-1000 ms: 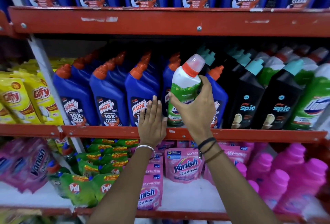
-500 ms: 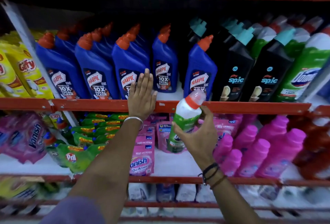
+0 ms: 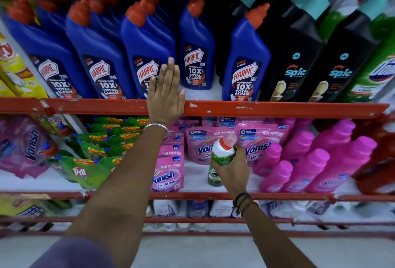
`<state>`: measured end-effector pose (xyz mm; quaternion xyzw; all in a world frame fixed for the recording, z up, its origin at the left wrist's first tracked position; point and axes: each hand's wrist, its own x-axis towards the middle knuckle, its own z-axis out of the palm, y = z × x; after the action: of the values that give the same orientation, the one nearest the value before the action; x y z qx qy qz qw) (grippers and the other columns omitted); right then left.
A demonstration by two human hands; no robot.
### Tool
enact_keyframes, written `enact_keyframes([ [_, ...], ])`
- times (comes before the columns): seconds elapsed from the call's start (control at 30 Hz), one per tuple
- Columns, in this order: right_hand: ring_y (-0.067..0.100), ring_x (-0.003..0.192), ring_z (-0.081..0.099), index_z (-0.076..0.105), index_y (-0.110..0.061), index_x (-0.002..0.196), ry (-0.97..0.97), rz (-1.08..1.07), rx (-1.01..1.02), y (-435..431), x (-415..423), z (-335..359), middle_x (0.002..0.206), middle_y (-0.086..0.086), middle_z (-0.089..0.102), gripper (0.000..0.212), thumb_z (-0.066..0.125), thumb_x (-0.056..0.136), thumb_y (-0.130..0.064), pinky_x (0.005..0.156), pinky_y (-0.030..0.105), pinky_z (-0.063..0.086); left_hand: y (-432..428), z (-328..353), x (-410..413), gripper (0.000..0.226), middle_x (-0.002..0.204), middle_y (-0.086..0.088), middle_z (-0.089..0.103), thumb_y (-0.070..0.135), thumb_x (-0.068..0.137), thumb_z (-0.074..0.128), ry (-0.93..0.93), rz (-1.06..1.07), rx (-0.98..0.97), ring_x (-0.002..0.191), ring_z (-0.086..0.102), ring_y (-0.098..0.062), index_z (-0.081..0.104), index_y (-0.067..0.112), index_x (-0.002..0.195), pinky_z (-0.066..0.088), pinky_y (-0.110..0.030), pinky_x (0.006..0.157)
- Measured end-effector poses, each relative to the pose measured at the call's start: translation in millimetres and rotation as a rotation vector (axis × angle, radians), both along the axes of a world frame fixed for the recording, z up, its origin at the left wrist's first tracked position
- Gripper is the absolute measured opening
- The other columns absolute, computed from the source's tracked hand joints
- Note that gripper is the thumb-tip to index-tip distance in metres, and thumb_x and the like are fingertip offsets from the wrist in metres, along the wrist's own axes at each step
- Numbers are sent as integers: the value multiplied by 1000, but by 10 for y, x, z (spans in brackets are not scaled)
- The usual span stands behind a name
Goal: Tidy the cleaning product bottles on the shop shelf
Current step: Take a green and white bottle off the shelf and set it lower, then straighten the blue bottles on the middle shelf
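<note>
My right hand (image 3: 232, 171) grips a green and white bottle (image 3: 221, 156) with a red neck and clear cap, held in front of the lower shelf of pink Vanish pouches (image 3: 202, 143). My left hand (image 3: 165, 94) lies flat with fingers together against a blue Harpic bottle (image 3: 145, 54), its palm over the red shelf rail (image 3: 277, 108). A gap shows in the front row between that bottle and another Harpic bottle (image 3: 245, 60), with one Harpic bottle (image 3: 195, 54) set further back.
Black Spic bottles (image 3: 299, 58) and green Domex bottles (image 3: 376, 71) stand right of the blue ones. Pink bottles (image 3: 316, 161) fill the lower shelf's right side, green Pril pouches (image 3: 89, 169) its left. Yellow packs (image 3: 12, 69) sit far left. More shelves run below.
My right hand has carried the green and white bottle down from the blue Harpic row to the lower shelf level. My left hand stayed against the Harpic bottle. The camera tilted downward.
</note>
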<state>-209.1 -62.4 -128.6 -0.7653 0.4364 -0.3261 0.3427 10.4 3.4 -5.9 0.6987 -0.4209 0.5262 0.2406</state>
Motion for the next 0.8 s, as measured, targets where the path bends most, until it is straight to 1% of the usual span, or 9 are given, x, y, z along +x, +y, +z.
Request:
enact_keyframes([
  [0.2,24,104,62,40,-17,126,56,52,-76,22,-100,-55,118,5,59,88,83,58,-51,74,44,58,1,-6,1,66,157,2,-20,28,97,26,-3,-5,-13,145,-13,-11,-11,12,150,-11,-33,117],
  [0.3,21,104,62,36,-21,128,64,88,-57,34,-122,12,120,2,56,93,76,56,-65,72,42,58,-1,-10,0,65,158,2,-18,28,98,25,-7,0,-11,145,-12,-12,-9,12,150,-11,-33,117],
  [0.37,20,107,59,36,-18,129,-18,66,-53,35,-137,167,121,2,51,97,71,56,-71,75,40,58,7,-25,0,65,158,1,-16,28,98,27,-17,6,-12,146,-11,-12,-7,12,151,-13,-33,117],
  [0.43,21,112,53,39,-12,129,-160,10,-107,5,-120,476,125,6,47,97,65,60,-75,85,40,55,10,-15,-2,65,159,1,-14,28,97,27,-16,16,-2,146,-10,-12,-5,11,151,-13,-33,117],
  [0.47,22,115,50,41,-10,128,-247,-17,-159,-18,-99,676,127,9,47,94,63,63,-73,90,40,51,15,-10,-14,65,159,1,-14,28,97,28,-16,21,2,146,-9,-12,-5,11,151,-13,-34,118],
  [0.53,22,119,45,43,-6,127,-392,-47,-271,-82,-20,1121,128,13,46,80,70,71,-57,100,32,40,17,22,-40,66,159,1,-14,28,96,29,-3,21,4,146,-9,-12,-5,12,151,-12,-34,118],
  [0.63,25,126,35,37,-1,132,-441,-66,-401,-189,152,1721,134,19,39,79,77,74,-36,105,13,21,29,110,-72,71,158,3,-16,26,94,34,17,-6,-36,146,-11,-12,-7,12,151,-11,-32,118],
  [0.67,27,128,32,33,1,135,-426,-64,-431,-224,221,1862,137,21,36,84,78,74,-35,107,14,19,21,156,-70,72,158,3,-16,26,94,35,14,-9,-43,146,-11,-12,-7,12,151,-10,-32,118],
  [0.8,36,134,28,22,4,142,-280,-74,-487,-335,466,2155,145,25,30,97,76,75,-41,110,41,31,-7,198,-8,70,159,-1,-13,27,95,34,-44,23,-29,146,-9,-14,-4,10,151,-10,-34,118],
])
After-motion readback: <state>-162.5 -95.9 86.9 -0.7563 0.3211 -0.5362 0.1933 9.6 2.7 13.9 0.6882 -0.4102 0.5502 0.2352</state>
